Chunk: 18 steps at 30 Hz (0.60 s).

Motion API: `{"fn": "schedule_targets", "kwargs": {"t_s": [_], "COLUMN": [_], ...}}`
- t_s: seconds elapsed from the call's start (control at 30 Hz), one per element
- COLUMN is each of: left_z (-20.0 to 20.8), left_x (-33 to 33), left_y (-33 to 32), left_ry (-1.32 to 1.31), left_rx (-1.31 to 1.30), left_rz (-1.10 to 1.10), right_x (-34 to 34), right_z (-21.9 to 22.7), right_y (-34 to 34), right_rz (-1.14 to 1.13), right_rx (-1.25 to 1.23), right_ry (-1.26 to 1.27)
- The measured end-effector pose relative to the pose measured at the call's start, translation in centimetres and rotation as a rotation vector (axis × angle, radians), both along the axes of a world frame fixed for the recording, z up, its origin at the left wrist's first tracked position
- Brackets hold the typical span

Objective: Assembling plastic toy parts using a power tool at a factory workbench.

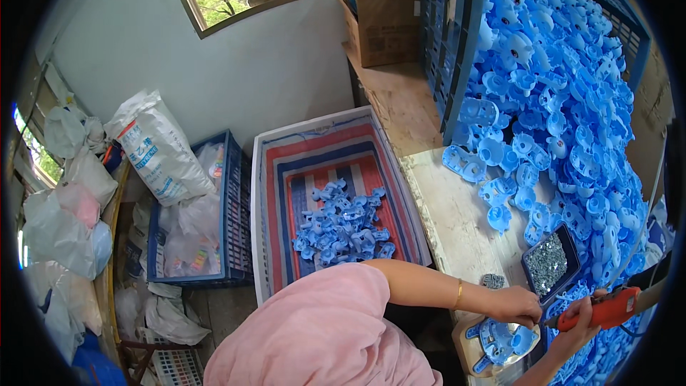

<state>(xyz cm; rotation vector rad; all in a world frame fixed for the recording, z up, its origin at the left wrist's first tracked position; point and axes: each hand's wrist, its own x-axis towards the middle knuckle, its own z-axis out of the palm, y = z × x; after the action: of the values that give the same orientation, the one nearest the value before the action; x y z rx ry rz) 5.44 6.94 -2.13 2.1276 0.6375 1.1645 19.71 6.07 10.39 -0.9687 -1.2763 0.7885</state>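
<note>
Blue plastic shell (494,339) sits in a beige holder (463,347) at the near end of the bench (446,204). Left hand (520,305) above it, fingers bunched by the driver bit; can't tell if loose or pinching a screw. Right hand (584,317) clamped round the red electric screwdriver (604,310). To do it well, I'd seat the shell flat, stand the bit square to the hole, clear fingertips before spinning. Shell's long axis looks roughly left-right, prongs left, rounded cup right; screwdriver lies near-sideways, bit pointing left.
</note>
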Motion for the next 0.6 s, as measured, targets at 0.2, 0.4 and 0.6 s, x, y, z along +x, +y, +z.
{"fn": "schedule_targets", "kwargs": {"t_s": [0.2, 0.4, 0.6], "left_z": [0.7, 1.0, 1.2], "left_x": [-0.3, -0.9, -1.5], "left_y": [-2.2, -3.5, -5.1], "left_ry": [-0.117, -0.029, 0.027], "left_rx": [-0.086, -0.08, -0.013], "left_rz": [0.002, 0.027, 0.027], "right_x": [0.2, -1.3, -1.4], "right_z": [0.3, 1.3, 1.5], "right_y": [-0.6, -2.6, -3.6], "right_rz": [0.105, 0.017, 0.065], "right_rx": [-0.042, -0.091, -0.084], "right_ry": [0.109, 0.075, 0.091]}}
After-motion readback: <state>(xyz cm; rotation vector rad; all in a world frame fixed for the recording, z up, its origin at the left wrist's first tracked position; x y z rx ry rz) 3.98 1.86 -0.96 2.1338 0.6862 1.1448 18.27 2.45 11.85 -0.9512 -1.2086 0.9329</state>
